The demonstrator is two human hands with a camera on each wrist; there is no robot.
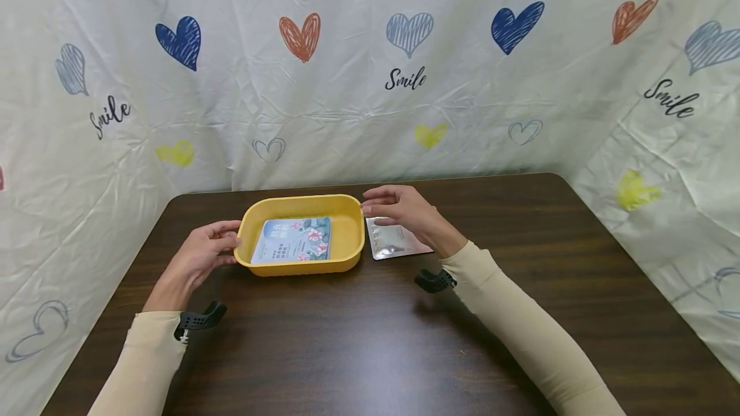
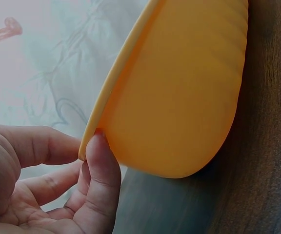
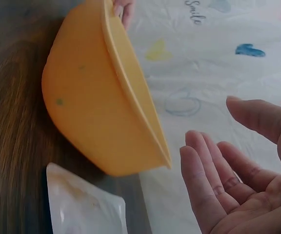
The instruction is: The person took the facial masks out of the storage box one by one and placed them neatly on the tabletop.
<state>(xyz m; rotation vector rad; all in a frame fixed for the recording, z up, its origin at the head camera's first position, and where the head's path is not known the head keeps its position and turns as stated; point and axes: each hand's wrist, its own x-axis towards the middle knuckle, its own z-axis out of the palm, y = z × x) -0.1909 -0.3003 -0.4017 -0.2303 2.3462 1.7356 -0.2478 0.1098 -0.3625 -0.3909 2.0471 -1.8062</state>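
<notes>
The left hand (image 1: 199, 252) pinches the rim of a yellow plastic tray (image 1: 349, 236) between the 2 hands, 1 flower-printed packet (image 1: 295, 239) inside. A silver sachet (image 1: 396, 246) lies near the right hand (image 1: 407, 210), its thumb and fingers spread; beyond both hands hangs a heart-printed curtain (image 1: 347, 95).

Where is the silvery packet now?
In the head view, the silvery packet lies on the table, right of the yellow tray, partly hidden by the right hand.

We note a round-cornered yellow plastic basin (image 1: 349, 231), mouth upward. Inside, toward its left, we find a flat pale-blue rectangular packet (image 1: 293, 241), pink-flowered side up. Just right of the basin, we log a flat silvery-white sachet (image 1: 396, 245), partly hidden.
</notes>
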